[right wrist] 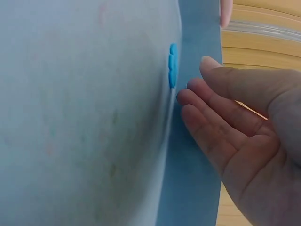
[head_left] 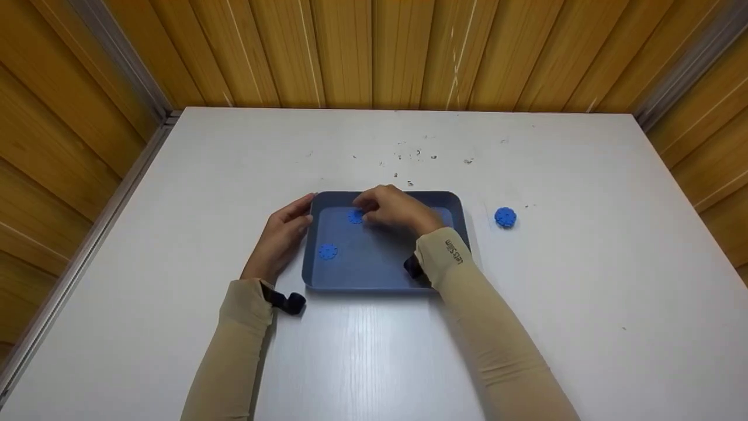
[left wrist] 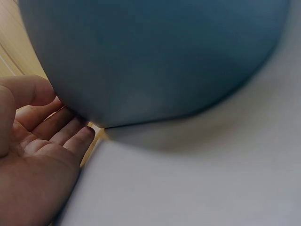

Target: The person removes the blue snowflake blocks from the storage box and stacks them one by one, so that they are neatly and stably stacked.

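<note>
A blue-grey rectangular tray lies on the white table. My left hand is at its left wall, the fingers touching the outside near the far corner; in the left wrist view those fingers lie loosely against the tray. My right hand is over the far part of the tray, thumb and fingers apart with nothing between them. Just beside its fingertips a blue notched disc lies on the tray floor; the right wrist view shows this disc edge-on by the wall. Another blue notched disc lies near the tray's left side.
To the right of the tray, blue notched discs, seemingly stacked, sit on the white table. Dark scuff marks dot the table beyond the tray. Wood-patterned walls stand behind and at both sides.
</note>
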The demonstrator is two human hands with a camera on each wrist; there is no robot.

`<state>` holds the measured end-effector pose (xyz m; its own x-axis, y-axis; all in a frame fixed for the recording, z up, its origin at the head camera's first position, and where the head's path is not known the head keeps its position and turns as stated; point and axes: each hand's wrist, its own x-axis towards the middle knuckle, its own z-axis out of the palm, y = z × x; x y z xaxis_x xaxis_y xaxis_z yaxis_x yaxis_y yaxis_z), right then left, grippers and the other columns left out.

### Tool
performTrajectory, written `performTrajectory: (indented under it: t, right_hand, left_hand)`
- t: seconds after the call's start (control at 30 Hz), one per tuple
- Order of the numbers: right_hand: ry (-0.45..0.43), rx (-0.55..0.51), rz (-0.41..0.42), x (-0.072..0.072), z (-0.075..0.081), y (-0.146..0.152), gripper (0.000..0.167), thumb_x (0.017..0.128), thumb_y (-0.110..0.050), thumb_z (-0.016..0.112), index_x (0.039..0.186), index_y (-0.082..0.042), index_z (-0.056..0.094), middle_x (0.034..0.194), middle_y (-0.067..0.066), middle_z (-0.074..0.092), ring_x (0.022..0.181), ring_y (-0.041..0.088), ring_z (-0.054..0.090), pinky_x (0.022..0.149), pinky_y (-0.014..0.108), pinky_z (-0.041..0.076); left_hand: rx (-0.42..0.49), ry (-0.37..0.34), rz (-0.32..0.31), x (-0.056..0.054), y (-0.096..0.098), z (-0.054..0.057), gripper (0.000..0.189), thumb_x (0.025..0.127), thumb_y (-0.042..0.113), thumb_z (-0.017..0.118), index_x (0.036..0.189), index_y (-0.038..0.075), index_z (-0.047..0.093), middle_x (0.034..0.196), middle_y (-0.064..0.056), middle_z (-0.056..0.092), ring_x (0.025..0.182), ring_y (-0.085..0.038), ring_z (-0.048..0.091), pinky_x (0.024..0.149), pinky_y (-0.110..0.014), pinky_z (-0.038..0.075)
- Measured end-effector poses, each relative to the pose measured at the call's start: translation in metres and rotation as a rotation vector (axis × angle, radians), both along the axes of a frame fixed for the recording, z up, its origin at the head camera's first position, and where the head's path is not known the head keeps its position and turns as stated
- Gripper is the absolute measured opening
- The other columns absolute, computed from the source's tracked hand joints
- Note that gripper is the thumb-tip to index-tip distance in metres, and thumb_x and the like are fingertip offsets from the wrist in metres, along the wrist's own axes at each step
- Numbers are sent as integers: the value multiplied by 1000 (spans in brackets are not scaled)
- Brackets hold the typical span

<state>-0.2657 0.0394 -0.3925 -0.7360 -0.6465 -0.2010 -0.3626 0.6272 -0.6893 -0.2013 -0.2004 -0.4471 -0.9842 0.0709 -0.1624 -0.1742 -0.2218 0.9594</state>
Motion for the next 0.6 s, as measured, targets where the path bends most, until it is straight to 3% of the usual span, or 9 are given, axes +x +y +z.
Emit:
performTrajectory:
  t: [0.6]
  right_hand:
    - [66,17,29,5,-6,-12,38,86,-4,68,124,-3,63,122,11,66,111,23,61,99,35,49]
  left_hand:
    - [25,-3,-4,0,-1,1,54,93,-5,47,145,9,42,152,-4,39,142,-14,34,117,-29,30]
